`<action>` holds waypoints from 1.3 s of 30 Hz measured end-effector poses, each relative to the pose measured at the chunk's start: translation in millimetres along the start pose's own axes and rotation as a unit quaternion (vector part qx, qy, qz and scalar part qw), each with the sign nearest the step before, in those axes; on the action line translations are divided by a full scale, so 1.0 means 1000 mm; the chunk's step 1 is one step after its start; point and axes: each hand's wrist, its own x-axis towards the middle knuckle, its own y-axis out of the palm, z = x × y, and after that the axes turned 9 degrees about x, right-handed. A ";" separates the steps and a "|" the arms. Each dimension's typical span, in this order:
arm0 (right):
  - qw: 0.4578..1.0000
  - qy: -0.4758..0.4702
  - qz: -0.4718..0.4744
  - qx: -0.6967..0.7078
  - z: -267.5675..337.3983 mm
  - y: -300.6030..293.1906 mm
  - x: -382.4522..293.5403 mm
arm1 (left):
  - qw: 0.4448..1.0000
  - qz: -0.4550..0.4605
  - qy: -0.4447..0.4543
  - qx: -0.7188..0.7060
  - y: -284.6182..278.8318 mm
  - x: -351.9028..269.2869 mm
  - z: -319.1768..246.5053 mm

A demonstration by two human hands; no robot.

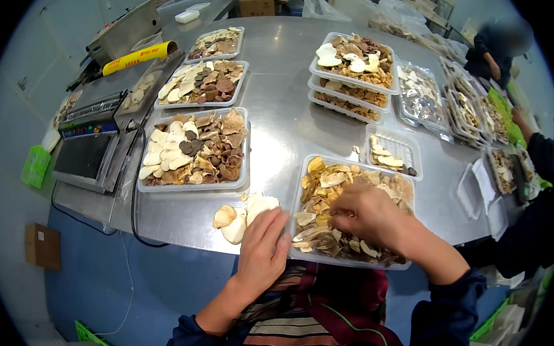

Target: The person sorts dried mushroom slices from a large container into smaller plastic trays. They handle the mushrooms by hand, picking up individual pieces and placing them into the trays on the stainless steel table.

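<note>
A clear plastic tray of sliced mushrooms (334,183) lies at the table's near edge. Over its middle is my right hand (372,214), blurred, its fingers bent down to the slices; whether it pinches one cannot be told. My left hand (265,245) rests just left of this tray, fingertips at some pale mushroom slices (235,223) on the steel. Farther left stands a filled tray of mixed mushrooms (194,149), with two similar trays behind it. A small tray holding a few slices (390,154) sits beyond my right hand, in front of a stack of filled trays (354,68).
At left on the steel table (274,125) is a wrapping machine (88,156) with a black cable and a yellow film roll (139,57). Wrapped trays (419,93) and more filled trays line the right. A person (493,55) stands at the far right; another's sleeved arm (539,147) reaches in nearer.
</note>
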 end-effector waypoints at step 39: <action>0.937 0.251 -0.241 -0.024 -0.136 -0.075 -0.037 | 0.965 0.235 0.028 0.114 0.019 0.058 -0.022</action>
